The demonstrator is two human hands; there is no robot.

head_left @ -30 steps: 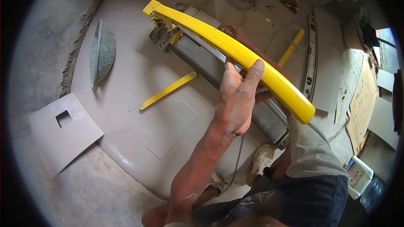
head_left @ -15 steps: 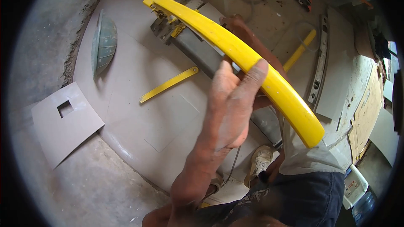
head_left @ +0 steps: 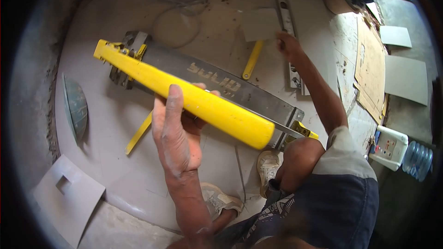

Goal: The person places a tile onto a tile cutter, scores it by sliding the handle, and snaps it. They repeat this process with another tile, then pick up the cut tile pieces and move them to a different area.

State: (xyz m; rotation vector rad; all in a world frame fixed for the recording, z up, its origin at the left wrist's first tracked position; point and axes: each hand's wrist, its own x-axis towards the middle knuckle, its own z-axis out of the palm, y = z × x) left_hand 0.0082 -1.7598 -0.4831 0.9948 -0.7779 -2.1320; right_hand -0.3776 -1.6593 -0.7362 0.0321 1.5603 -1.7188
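My left hand (head_left: 176, 131) is closed around the long yellow handle (head_left: 217, 110) of a tile cutter, its thumb along the near side. Beneath the handle lies the cutter's dark bed (head_left: 175, 62), with worn lettering on it. Yellow support arms stick out on both sides, one at the near left (head_left: 139, 133) and one at the far side (head_left: 253, 61). Beyond the cutter, my right hand (head_left: 288, 47) is closed at the corner of a small flat tile piece (head_left: 260, 24), which partly covers the far support arm.
A spirit level (head_left: 287, 16) lies beside a long tile (head_left: 310, 32). A greenish bowl (head_left: 74, 108) stands on its side at left, near a tile with a square cutout (head_left: 69, 198). Cardboard (head_left: 370, 64), a white container (head_left: 390, 147) and a water bottle (head_left: 417, 160) are at right.
My right hand has moved out from behind the cutter to the right, carrying the tile piece. The view has shifted; the left hand still holds the handle, and more of the bed shows.
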